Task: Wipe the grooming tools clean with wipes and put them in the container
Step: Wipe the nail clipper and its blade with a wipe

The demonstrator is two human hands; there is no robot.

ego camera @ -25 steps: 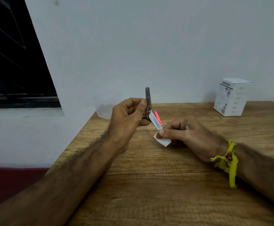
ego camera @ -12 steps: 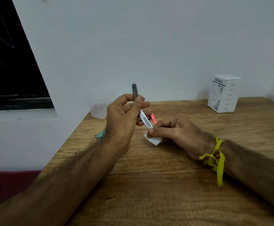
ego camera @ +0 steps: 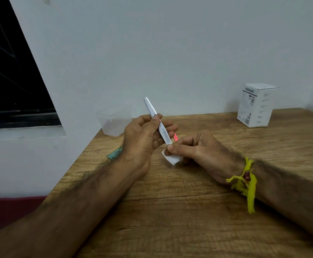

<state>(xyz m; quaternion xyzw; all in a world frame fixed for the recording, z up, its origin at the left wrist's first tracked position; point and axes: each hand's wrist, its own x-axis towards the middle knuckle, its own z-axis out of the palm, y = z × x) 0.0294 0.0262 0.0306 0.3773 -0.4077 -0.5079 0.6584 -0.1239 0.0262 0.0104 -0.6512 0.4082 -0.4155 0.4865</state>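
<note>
My left hand (ego camera: 140, 140) grips a slim metal grooming tool (ego camera: 156, 120) by its middle, holding it tilted above the wooden table (ego camera: 189, 211) with its upper end up-left. My right hand (ego camera: 194, 148) pinches a small white wipe (ego camera: 172, 159) around the tool's lower tip, thumb and forefinger pressed on it. A clear plastic container (ego camera: 113, 121) stands at the table's back left corner, against the wall, behind my left hand.
A white printed box (ego camera: 255, 105) stands at the back right near the wall. A small pink-red object (ego camera: 175, 137) lies behind my hands. A green sachet (ego camera: 114, 153) pokes out from under my left wrist. The table's left edge borders a white ledge.
The tool has turned in my left hand, so its upper part shows a bright flat face instead of a dark edge. My right hand keeps the wipe pinched at the lower tip.
</note>
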